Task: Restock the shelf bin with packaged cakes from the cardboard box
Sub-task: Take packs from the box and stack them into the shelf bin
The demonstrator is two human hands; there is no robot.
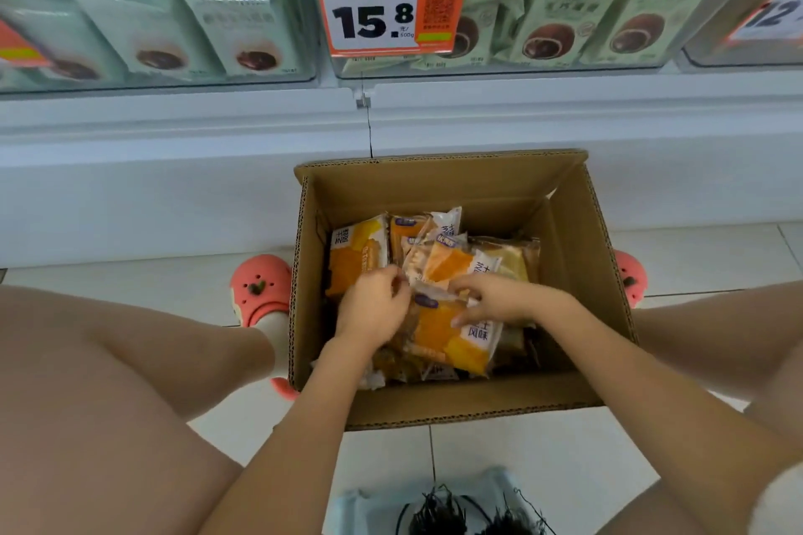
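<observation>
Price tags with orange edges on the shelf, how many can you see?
3. One full tag reading 15.8 hangs in the middle, one is cut off at the left edge, one is cut off at the right edge. More may lie out of view.

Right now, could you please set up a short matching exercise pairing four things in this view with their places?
Things:
1. box
2. price tag
3. left hand
4. pink shoe

Places:
A. on the clear bin's front
B. left of the box
C. on the floor tiles below the shelf
D. inside the box, on the cake packs

Pairs: 1-C, 2-A, 3-D, 4-B
</observation>
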